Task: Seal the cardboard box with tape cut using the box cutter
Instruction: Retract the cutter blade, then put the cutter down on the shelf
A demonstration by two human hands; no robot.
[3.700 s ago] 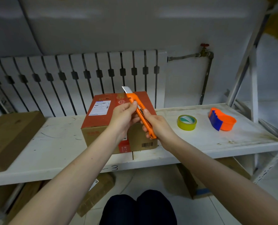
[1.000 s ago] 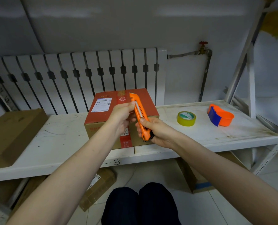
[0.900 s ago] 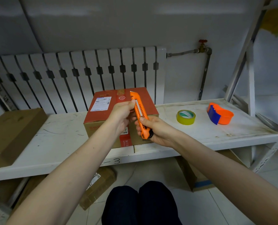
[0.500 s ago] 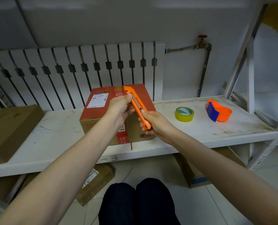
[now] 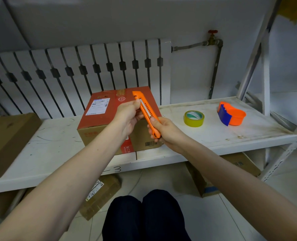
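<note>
An orange box cutter (image 5: 145,110) is held between both hands in front of the red-topped cardboard box (image 5: 106,108) on the white shelf (image 5: 213,134). My right hand (image 5: 165,131) grips its lower end. My left hand (image 5: 128,115) pinches the upper part near the slider. No blade shows past the tip. A yellow tape roll (image 5: 194,118) lies on the shelf to the right of the box, apart from both hands.
An orange and blue tape dispenser (image 5: 231,115) lies further right on the shelf. A flat brown carton (image 5: 7,136) sits at the shelf's left end. More cartons (image 5: 100,193) stand on the floor below. A radiator (image 5: 78,75) lines the wall behind.
The blade that stuck out of the cutter's tip several seconds ago no longer shows. Both hands have stayed on the cutter, which tilted slightly; the view shifted a little.
</note>
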